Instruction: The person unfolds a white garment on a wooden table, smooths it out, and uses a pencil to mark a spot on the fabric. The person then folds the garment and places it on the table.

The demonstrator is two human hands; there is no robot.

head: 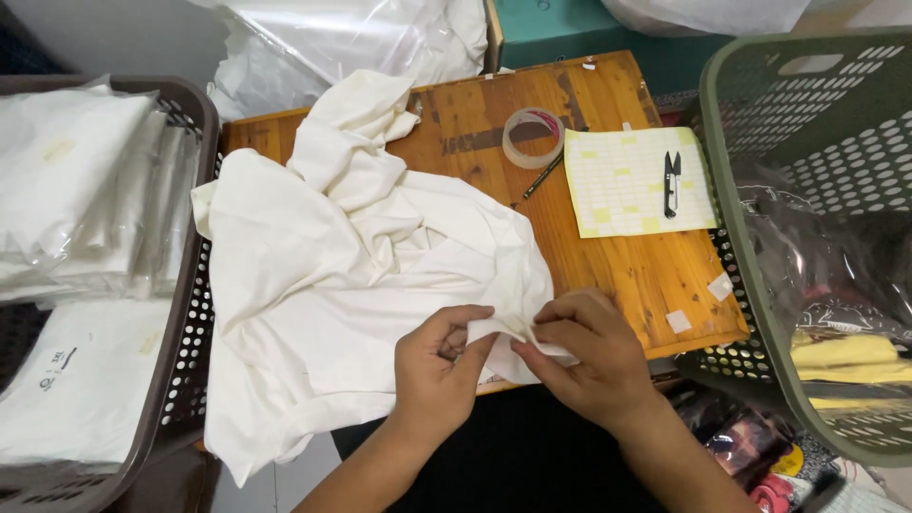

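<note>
A crumpled cream-white garment (332,247) lies spread over the left half of a small wooden table (627,275) and hangs off its near edge. My left hand (439,366) pinches a fold of the cloth at the table's front edge. My right hand (581,353) grips the same fold from the right, thumbs close together. Both hands are closed on the fabric.
A roll of clear tape (532,137), a dark pen (541,177), a sheet of small labels (636,180) and black thread snips (671,182) lie on the table. A brown basket (185,313) of bagged white garments stands left. A green basket (750,256) stands right.
</note>
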